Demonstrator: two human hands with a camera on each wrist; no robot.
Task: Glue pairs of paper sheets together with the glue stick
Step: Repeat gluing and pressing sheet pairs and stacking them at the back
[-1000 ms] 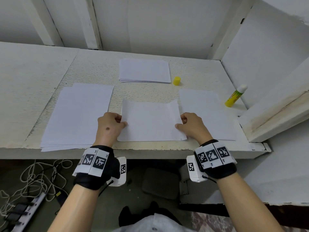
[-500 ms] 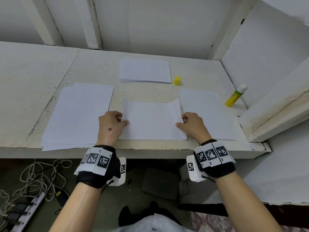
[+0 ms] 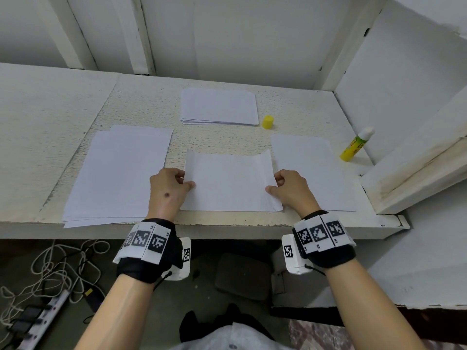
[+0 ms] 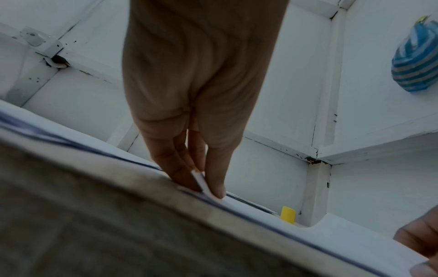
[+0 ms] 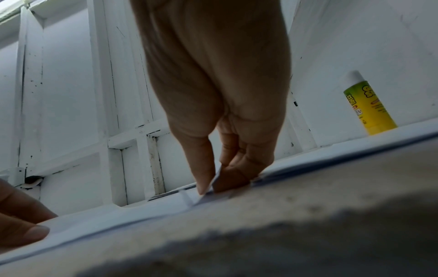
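A white sheet (image 3: 228,183) lies near the shelf's front edge, its side edges lifted. My left hand (image 3: 168,189) pinches its left edge between thumb and fingers (image 4: 214,180). My right hand (image 3: 290,189) pinches the right edge the same way, thumb on top (image 5: 203,174). The uncapped yellow glue stick (image 3: 353,145) stands tilted against the right wall, also seen in the right wrist view as the glue stick (image 5: 366,106). Its yellow cap (image 3: 267,122) stands behind the sheet.
A stack of sheets (image 3: 118,173) lies on the left, another sheet (image 3: 313,170) on the right, and a smaller pile (image 3: 218,106) at the back. White walls close the shelf (image 3: 227,221) behind and to the right. Cables and a power strip (image 3: 43,311) lie on the floor.
Both hands have shifted the middle sheet slightly away from the front edge, keeping their pinch on its sides.
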